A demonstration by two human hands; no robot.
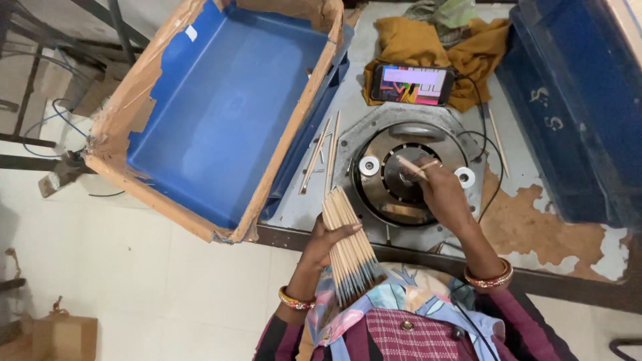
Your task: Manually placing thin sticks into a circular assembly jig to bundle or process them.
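Left hand (332,238) is closed around a fanned bundle of thin sticks (349,251), their dark ends pointing back toward the person's lap. Further left, a blue tray (221,107) with taped cardboard edges sits empty. A few loose sticks (319,154) lie on the metal counter (361,73). Right hand (443,194) pinches a single stick (416,167) over the round machine plate (408,175). Judging by the full bundle and empty tray, most work remains. Behind sits a phone (412,84) on yellow cloth (428,43).
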